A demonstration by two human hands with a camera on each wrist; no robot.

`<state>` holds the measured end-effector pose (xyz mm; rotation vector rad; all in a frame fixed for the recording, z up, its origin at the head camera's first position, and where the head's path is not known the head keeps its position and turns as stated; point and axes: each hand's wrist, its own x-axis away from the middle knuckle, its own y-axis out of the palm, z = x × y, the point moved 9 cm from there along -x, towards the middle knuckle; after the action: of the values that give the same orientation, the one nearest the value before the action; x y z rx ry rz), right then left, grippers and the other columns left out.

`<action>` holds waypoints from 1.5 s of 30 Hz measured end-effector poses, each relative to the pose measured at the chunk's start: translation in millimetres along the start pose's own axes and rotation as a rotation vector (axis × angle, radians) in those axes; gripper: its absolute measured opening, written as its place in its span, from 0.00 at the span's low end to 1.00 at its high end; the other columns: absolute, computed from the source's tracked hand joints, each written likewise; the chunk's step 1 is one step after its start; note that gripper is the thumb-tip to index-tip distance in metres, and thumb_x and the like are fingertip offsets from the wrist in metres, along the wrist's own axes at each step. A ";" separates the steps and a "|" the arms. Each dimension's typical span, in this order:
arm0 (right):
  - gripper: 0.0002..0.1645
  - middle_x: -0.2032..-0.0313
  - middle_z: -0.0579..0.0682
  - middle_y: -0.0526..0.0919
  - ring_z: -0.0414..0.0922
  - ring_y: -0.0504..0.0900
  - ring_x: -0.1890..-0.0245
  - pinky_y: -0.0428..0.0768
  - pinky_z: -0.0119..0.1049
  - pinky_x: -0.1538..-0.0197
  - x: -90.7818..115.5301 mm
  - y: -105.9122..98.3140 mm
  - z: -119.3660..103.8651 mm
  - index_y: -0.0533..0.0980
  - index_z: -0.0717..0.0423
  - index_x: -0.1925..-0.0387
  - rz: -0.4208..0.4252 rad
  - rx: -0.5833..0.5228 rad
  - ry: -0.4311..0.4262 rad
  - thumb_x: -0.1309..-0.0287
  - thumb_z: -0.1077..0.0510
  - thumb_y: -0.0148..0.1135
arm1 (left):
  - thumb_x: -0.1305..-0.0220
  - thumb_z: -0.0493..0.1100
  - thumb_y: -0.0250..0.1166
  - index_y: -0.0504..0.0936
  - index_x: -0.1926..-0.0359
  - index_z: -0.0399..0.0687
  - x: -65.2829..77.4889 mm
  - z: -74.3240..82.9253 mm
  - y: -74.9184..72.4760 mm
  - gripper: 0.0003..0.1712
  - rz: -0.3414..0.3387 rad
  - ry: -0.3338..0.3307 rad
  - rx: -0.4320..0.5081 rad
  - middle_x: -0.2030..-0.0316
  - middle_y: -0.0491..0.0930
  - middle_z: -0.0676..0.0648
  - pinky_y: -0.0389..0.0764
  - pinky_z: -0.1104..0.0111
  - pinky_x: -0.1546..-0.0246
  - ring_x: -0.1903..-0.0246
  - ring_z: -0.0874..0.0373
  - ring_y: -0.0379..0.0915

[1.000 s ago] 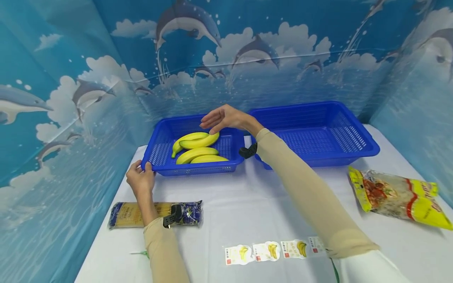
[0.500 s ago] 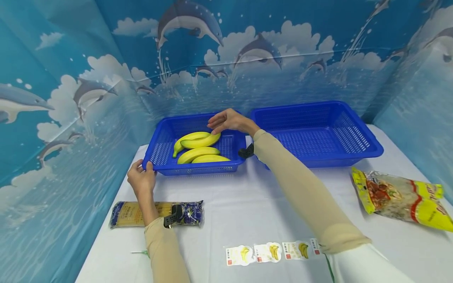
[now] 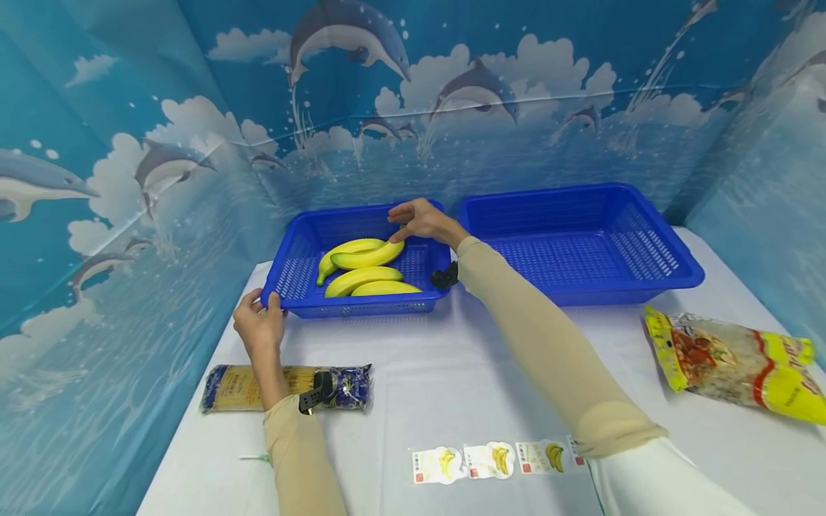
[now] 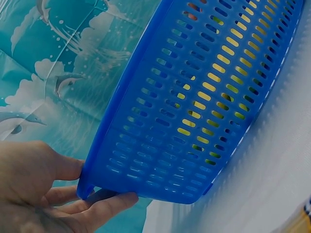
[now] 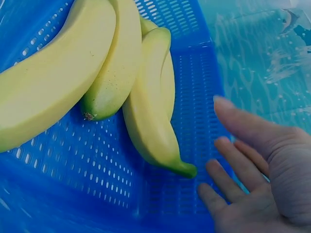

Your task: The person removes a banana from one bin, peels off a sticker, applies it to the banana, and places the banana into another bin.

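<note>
My left hand grips the near left corner of the left blue basket, thumb over the rim and fingers beneath it. The left wrist view shows this hold on the basket's rim from outside. Several yellow bananas lie inside, some overlapping at the back. Above the basket's right rear part is my right hand, near a banana tip. In the right wrist view my right hand has its fingers extended and spread, apart from the nearest banana, whose green stem points toward it.
A second blue basket stands to the right. On the white table lie a pack of noodles under my left forearm, a yellow-and-clear food bag at right, and a row of banana stickers. A dolphin-print curtain surrounds the table.
The right hand has shifted slightly right and a little lower over the left basket. My left hand keeps its hold on the corner. The whole view has drifted slightly.
</note>
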<state>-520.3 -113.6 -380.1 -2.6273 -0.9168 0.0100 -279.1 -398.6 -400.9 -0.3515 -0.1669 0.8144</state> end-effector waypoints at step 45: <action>0.35 0.20 0.59 0.65 0.55 0.72 0.26 0.76 0.53 0.26 -8.3 29.8 27.0 0.68 0.60 0.21 -0.186 0.181 0.288 0.26 0.75 0.49 | 0.15 0.43 0.55 0.66 0.20 0.36 -1.6 2.0 2.2 0.30 -0.020 0.033 0.039 0.33 0.77 0.28 0.85 0.54 0.39 0.37 0.39 0.82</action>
<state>-512.2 -131.4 -416.2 -2.2930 -1.0004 -0.3094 -282.2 -398.0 -399.9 -0.3262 -0.1239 0.7905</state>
